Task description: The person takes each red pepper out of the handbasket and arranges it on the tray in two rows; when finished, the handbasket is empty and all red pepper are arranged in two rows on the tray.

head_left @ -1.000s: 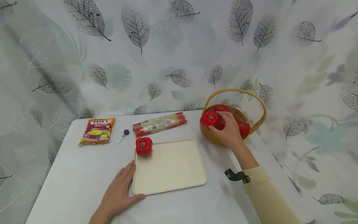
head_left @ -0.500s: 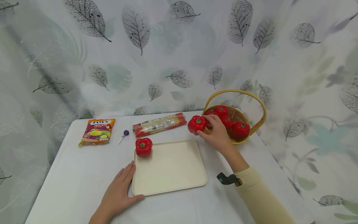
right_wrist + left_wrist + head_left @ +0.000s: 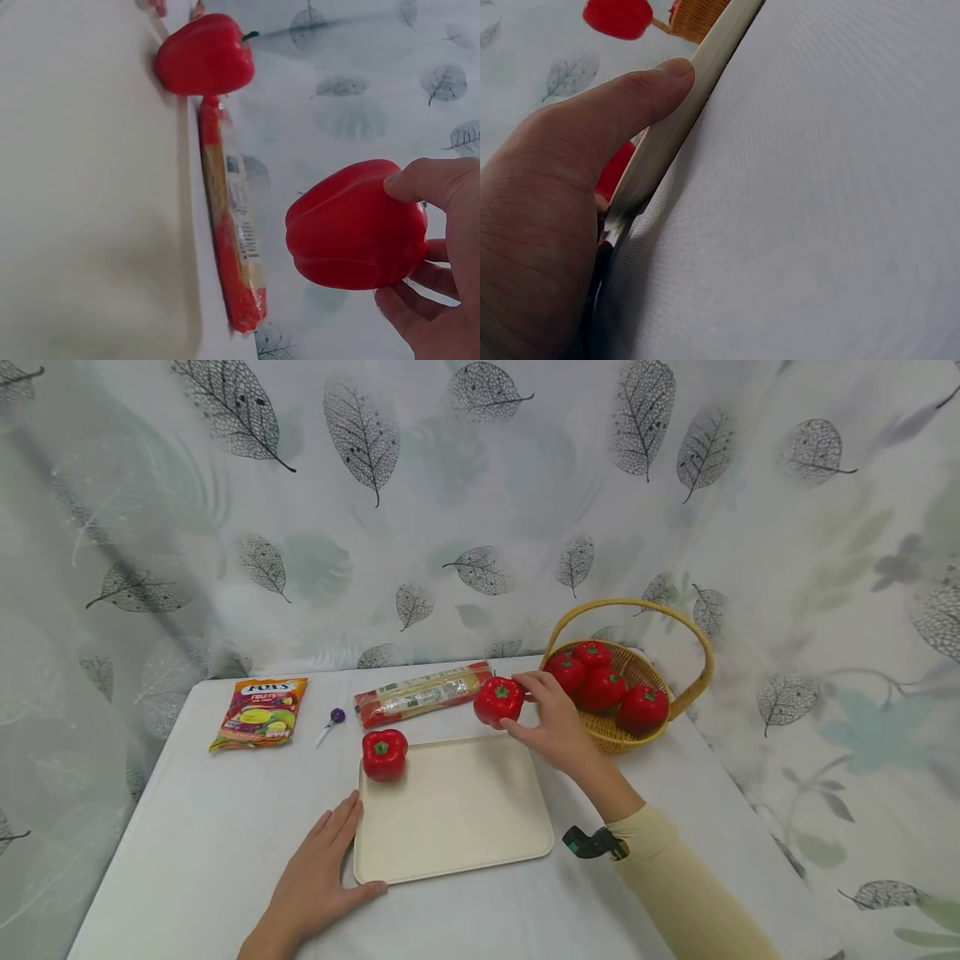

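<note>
My right hand [image 3: 551, 722] holds a red bell pepper [image 3: 498, 702] between thumb and fingers, over the far right edge of a cream tray [image 3: 453, 827]. In the right wrist view this held pepper [image 3: 356, 229] hangs clear of the tray. A second bell pepper [image 3: 385, 755] sits upright on the tray's far left corner. At the tray's near left corner lies my left hand [image 3: 318, 868], its straight fingers along the left side and the thumb at the front edge. The left wrist view shows the thumb [image 3: 641, 97] against the tray's rim [image 3: 671, 139].
A wicker basket [image 3: 611, 743] with a tall handle holds several more red bell peppers [image 3: 642, 709] at the back right. Behind the tray lies a long pack of noodles or pasta [image 3: 423, 695]. A purple lollipop [image 3: 337, 716] and a Fox's candy bag [image 3: 260, 713] lie further left.
My right hand has lifted a bell pepper out of the basket and carried it left to the tray's far edge. The left hand has stayed in place.
</note>
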`<act>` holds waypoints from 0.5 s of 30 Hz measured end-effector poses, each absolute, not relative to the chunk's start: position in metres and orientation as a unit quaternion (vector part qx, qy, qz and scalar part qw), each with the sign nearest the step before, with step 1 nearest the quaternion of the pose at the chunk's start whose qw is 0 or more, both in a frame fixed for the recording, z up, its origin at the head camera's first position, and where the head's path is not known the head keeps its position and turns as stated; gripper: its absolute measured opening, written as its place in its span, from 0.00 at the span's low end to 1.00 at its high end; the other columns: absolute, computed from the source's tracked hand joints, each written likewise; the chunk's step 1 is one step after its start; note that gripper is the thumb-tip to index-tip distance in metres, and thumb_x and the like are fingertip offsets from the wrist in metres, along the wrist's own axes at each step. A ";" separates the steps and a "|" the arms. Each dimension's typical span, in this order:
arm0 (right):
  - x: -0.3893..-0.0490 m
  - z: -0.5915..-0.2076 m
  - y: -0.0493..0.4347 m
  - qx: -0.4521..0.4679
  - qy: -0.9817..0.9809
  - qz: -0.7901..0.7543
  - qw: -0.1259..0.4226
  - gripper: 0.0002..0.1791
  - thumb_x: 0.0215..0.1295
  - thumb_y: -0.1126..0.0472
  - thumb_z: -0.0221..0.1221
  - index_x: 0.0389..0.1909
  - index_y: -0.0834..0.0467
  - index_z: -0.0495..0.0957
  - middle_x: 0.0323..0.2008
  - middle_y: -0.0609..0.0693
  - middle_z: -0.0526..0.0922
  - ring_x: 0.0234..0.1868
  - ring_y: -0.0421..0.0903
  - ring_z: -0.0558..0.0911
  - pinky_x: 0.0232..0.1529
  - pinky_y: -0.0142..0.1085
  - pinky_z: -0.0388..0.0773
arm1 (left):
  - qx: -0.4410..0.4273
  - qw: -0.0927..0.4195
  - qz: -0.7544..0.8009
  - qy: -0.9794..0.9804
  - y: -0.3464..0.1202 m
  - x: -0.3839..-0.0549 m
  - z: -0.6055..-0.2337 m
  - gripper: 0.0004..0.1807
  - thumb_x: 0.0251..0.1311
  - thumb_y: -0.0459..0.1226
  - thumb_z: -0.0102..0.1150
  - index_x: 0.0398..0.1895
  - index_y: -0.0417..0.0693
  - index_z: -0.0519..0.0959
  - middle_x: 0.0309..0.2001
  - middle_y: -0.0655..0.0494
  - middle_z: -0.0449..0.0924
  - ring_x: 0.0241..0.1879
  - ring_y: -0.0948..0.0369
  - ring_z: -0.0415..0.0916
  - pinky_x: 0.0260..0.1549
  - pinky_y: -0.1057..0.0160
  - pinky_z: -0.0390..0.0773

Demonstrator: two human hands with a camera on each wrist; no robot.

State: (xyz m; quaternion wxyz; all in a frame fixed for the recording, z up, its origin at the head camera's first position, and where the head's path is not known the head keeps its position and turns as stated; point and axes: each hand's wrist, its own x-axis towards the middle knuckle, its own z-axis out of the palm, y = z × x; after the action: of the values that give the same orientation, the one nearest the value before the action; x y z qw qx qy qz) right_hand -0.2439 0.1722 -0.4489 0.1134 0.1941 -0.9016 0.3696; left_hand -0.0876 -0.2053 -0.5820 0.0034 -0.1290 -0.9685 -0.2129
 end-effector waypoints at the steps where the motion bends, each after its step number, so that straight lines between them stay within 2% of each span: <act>1: -0.244 -0.449 0.170 0.199 -0.902 0.367 0.112 0.40 0.58 0.59 0.81 0.71 0.58 0.76 0.66 0.55 0.77 0.63 0.55 0.79 0.55 0.51 0.88 | -0.128 0.003 -0.211 -0.969 -0.205 -0.088 -0.582 0.70 0.51 0.80 0.63 0.88 0.46 0.57 0.87 0.52 0.54 0.83 0.51 0.55 0.80 0.41 0.59; 4: -0.243 -0.450 0.163 0.209 -0.902 0.361 0.108 0.41 0.57 0.58 0.81 0.71 0.57 0.76 0.66 0.55 0.77 0.64 0.54 0.79 0.54 0.49 0.89 | -0.128 0.003 -0.212 -0.969 -0.205 -0.088 -0.582 0.70 0.51 0.80 0.63 0.88 0.46 0.57 0.86 0.52 0.54 0.83 0.51 0.55 0.80 0.42 0.59; 10: -0.242 -0.454 0.150 0.221 -0.900 0.366 0.092 0.43 0.58 0.58 0.81 0.74 0.57 0.75 0.67 0.55 0.76 0.64 0.54 0.79 0.54 0.47 0.89 | -0.128 0.004 -0.215 -0.968 -0.205 -0.087 -0.582 0.70 0.52 0.79 0.64 0.88 0.46 0.57 0.87 0.52 0.54 0.83 0.52 0.55 0.82 0.49 0.54; 15: -0.238 -0.462 0.139 0.225 -0.897 0.373 0.075 0.42 0.59 0.57 0.80 0.74 0.57 0.75 0.68 0.54 0.76 0.65 0.56 0.79 0.54 0.47 0.89 | -0.127 0.004 -0.214 -0.969 -0.206 -0.088 -0.582 0.70 0.52 0.80 0.63 0.88 0.45 0.57 0.87 0.52 0.54 0.83 0.52 0.55 0.81 0.46 0.57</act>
State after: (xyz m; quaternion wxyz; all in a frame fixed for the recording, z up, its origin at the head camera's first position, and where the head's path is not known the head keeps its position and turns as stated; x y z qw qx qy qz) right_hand -0.2383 0.1395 -0.4616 0.0750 0.2254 -0.8968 0.3734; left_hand -0.0875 -0.2059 -0.5823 0.0039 -0.1272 -0.9685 -0.2139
